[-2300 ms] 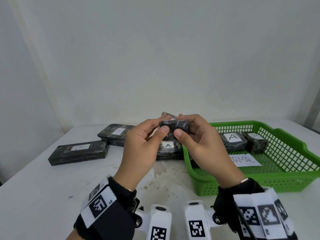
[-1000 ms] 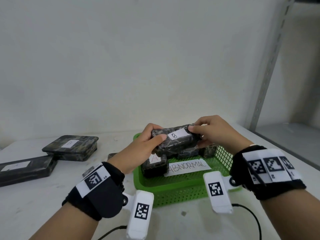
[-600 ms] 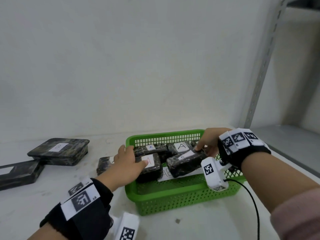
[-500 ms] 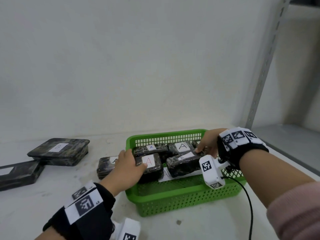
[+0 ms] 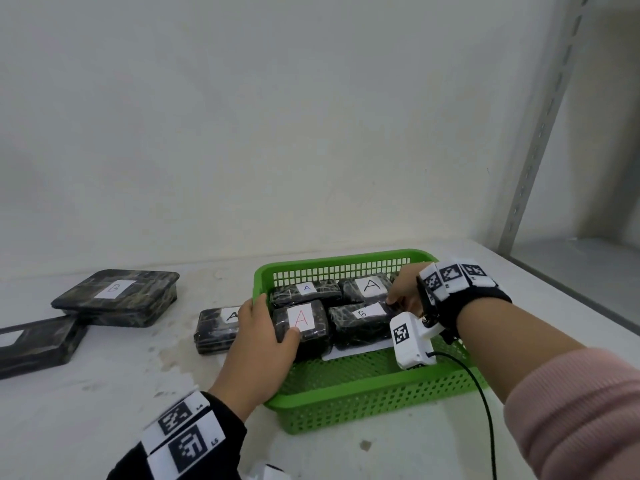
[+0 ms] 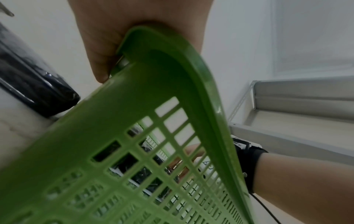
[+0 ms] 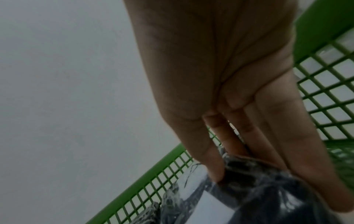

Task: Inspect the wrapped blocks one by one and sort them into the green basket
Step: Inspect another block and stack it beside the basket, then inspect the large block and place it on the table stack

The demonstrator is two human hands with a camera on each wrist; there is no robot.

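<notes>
Block B (image 5: pixel 360 322), dark and film-wrapped with a white label reading "B", lies in the basket (image 5: pixel 363 396) beside three blocks labelled "A". We see our right hand (image 5: pixel 403 289) pinching its far end, thumb against fingers (image 7: pixel 214 163). Half a second ago the left hand (image 5: pixel 263 344) lay likewise over the basket's left rim, fingers curled round it, thumb on the red-A block (image 5: pixel 304 323). Outside lie another A block (image 5: pixel 218 327) and a flat B pack (image 5: pixel 117 296).
</notes>
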